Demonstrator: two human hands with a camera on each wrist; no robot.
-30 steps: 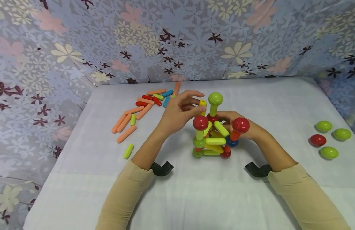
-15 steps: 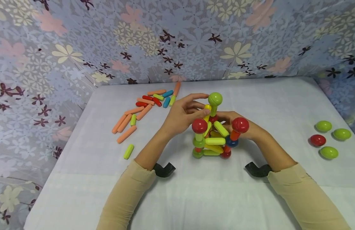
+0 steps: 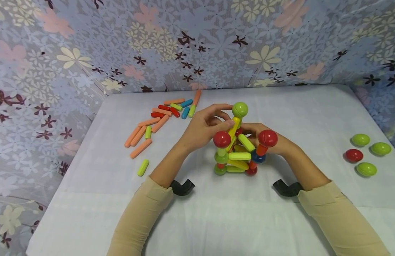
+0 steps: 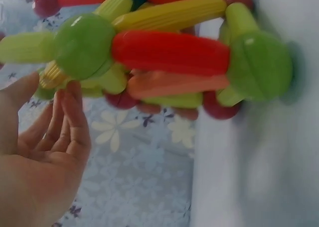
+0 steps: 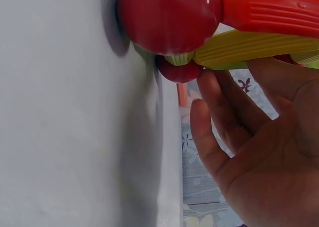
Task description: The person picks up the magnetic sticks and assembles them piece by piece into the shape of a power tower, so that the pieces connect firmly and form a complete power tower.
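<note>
On the white table stands a tower of coloured rods and balls, with a green ball on its tall back post. My left hand pinches a yellow rod between thumb and fingertips. It slants, its upper end right under the green ball in the head view and its lower part inside the tower. In the left wrist view, the yellow rod is partly hidden by a nearer green ball. My right hand grips the tower's back right side, its fingers close by a low red ball.
Loose salmon, red, blue and lime rods lie scattered at the left and back left. One lime rod lies nearer the left forearm. Several green balls and a red ball sit at the right. A floral cloth hangs behind the table.
My left hand has moved slightly right, bringing the yellow rod from upright beside the tower to a slant under the back green ball. My right hand has stayed in place.
</note>
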